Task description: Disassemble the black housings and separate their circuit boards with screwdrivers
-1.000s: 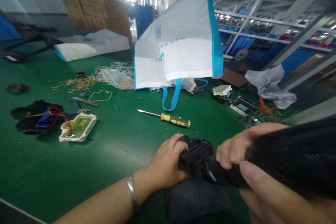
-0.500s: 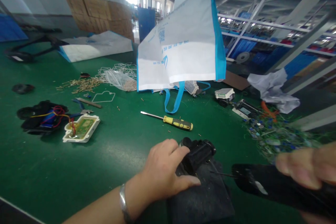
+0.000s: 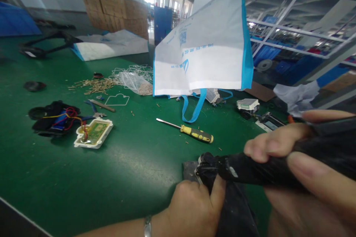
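Observation:
My left hand (image 3: 194, 205), with a silver bracelet at the wrist, is closed on a small black device housing (image 3: 207, 164) over a dark block (image 3: 190, 168). My right hand (image 3: 300, 159) wraps round a black electric screwdriver (image 3: 258, 168), which lies almost level. Its nose meets the housing beside my left fingers, and its thin bit is hidden there. Beyond my hands, a yellow and black screwdriver (image 3: 196, 133) lies on the green table. At left, an opened black device (image 3: 52, 118) is joined by wires to a white-framed circuit board (image 3: 96, 133).
A white and blue bag (image 3: 200, 55) stands behind the screwdriver. Small brass screws (image 3: 97, 85), a clear plastic bag (image 3: 135, 81) and pliers (image 3: 96, 111) lie at left. A white-topped device (image 3: 247, 105) and crumpled white wrapping (image 3: 297, 96) are at right.
The electric screwdriver has moved left, its nose now against the housing. My left hand has shifted down and right, turning the housing. The view has swung slightly left.

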The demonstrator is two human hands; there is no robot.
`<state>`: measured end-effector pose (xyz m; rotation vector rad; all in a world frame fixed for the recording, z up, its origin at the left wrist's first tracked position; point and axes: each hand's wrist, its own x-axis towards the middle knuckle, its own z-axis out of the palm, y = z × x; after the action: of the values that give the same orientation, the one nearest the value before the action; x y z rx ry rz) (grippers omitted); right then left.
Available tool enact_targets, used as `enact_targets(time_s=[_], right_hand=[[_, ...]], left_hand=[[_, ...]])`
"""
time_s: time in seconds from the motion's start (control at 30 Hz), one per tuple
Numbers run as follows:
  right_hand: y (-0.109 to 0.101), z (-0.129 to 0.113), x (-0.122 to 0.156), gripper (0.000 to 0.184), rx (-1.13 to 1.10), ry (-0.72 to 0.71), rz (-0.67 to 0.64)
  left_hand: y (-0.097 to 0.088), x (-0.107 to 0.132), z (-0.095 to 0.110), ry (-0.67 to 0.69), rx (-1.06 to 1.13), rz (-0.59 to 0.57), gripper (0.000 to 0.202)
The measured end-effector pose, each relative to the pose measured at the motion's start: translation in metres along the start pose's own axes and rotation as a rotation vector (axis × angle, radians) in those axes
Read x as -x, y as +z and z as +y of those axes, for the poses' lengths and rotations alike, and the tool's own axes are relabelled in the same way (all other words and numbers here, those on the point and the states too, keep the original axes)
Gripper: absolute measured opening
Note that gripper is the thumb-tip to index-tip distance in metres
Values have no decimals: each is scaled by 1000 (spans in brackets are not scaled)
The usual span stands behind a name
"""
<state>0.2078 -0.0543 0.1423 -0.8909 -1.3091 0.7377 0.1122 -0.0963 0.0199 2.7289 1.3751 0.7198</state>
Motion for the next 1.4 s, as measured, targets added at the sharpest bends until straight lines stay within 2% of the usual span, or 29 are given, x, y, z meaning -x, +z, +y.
enact_targets(time_s=[0.1,0.33,0.67,0.9,1.1,1.3,1.4], right_hand=[[14,1,6,34,-49,62,-64],[17,8,-1,34,-25,119,-80],[21,9,1,34,-11,140,-71],[21,15,4,30,-11,119,-132],[19,16,5,29,-18,105,-127],[23,12,3,28,-53,113,-119],[18,11,0,29,-60,113,-74]], left_hand=[[2,0,0,-15,21,-29,62],[2,2,1,14,40,19,54],[7,1,0,0,112,29,49],[7,0,1,-23,192,-1,44],[7,-1,-1,-33,219,4,39],[9,0,-1,-31,193,16,46],[6,0,-3,-39,194,9,52]])
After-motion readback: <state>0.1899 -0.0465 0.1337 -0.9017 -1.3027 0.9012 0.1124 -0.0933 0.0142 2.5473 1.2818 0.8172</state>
